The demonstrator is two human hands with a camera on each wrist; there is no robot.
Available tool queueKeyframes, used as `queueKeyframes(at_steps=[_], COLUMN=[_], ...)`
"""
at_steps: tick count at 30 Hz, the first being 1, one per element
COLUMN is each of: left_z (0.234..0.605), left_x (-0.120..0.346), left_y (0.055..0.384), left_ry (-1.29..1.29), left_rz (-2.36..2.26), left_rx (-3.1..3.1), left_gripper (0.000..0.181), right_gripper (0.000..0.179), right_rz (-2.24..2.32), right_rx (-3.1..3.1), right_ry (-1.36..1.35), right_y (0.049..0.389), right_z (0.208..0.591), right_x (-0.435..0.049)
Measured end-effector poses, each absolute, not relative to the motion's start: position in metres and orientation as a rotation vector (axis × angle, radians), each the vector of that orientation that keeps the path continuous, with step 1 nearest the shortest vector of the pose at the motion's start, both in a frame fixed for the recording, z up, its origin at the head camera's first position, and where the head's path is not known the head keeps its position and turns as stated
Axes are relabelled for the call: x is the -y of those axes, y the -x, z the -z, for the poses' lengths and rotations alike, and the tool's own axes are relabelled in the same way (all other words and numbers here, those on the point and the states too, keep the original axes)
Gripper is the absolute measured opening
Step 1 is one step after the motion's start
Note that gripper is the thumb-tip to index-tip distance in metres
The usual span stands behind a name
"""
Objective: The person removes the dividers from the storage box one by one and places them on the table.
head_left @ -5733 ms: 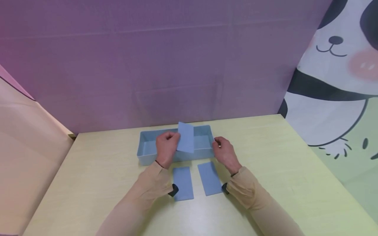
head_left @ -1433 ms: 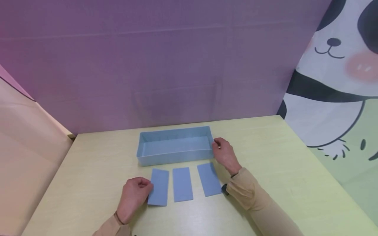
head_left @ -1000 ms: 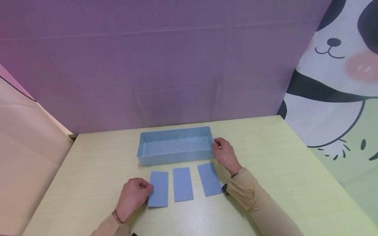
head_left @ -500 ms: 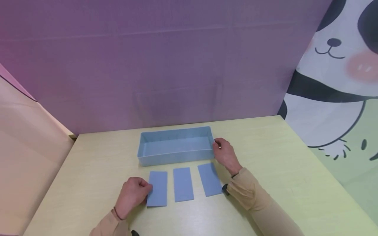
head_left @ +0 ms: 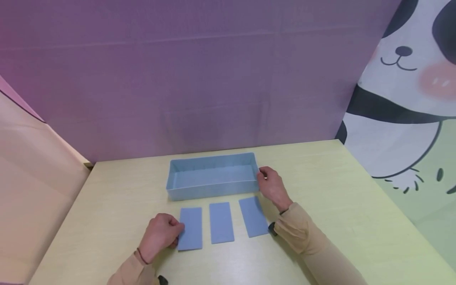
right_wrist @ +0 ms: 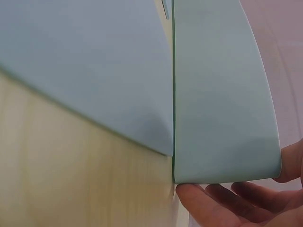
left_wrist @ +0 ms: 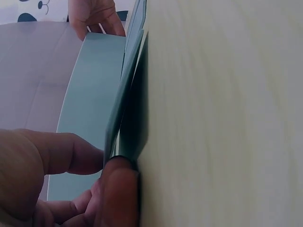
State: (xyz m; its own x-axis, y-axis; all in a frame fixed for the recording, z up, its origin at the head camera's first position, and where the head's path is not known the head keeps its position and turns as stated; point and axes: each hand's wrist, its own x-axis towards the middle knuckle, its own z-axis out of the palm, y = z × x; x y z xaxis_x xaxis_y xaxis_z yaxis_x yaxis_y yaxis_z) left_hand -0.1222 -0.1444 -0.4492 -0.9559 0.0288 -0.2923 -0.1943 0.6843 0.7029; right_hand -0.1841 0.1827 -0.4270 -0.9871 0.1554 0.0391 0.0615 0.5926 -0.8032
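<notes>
My left hand (head_left: 160,234) pinches the left edge of a flat blue rectangular panel (head_left: 191,229). The left wrist view shows the thumb on top of this panel (left_wrist: 120,94) and fingers underneath, the gripped edge raised off the table over its shadow. Two matching panels, a middle one (head_left: 221,223) and a slightly turned right one (head_left: 253,217), lie beside it. Behind the row stands a long, open-topped blue box (head_left: 210,192) with nothing inside. At its right end my right hand (head_left: 273,186) grips the end wall, fingers (right_wrist: 236,205) against the outside in the right wrist view.
Everything stands on a pale wooden table (head_left: 117,206). A purple cloth wall (head_left: 213,79) rises just behind the box. A beige panel (head_left: 35,178) borders the left side, and a panda-print wall (head_left: 399,150) the right.
Earlier, my left hand held the panel up over the box; it has since brought it down to the table, left of the other two. Over the last second little moves. My right hand stays on the box.
</notes>
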Motion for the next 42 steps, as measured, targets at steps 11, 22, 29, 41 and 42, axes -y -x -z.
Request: queueKeyframes(at_steps=[11,22,29,41,42], left_z=[0.445,0.445,0.4459,0.4491,0.4491], left_x=[0.1436,0.1441,0.1439,0.1444,0.1445], left_y=[0.1216,0.1219,0.1232,0.1243,0.1242], left_ry=[0.067,0.065,0.067,0.046,0.045], left_rz=[-1.028,-0.996,-0.992,-0.999,-0.999], left_rx=[-2.661,-2.663,-2.663,-2.679,-2.679], left_gripper=[0.017,0.018,0.018,0.021,0.021], right_gripper=[0.038,0.038,0.038,0.037,0.037], right_rz=[-1.357,-1.347,-1.347,-1.367,-1.368], right_rx=[2.71,2.712,2.713,2.697,2.697], right_ry=[0.182,0.183,0.18,0.179,0.18], right_y=[0.1839,0.1848,0.1849,0.1844,0.1846], right_z=[0.4269,0.4275,0.4276,0.4269,0.427], right_x=[-0.1834,-0.1836,-0.1844,-0.1839,-0.1838])
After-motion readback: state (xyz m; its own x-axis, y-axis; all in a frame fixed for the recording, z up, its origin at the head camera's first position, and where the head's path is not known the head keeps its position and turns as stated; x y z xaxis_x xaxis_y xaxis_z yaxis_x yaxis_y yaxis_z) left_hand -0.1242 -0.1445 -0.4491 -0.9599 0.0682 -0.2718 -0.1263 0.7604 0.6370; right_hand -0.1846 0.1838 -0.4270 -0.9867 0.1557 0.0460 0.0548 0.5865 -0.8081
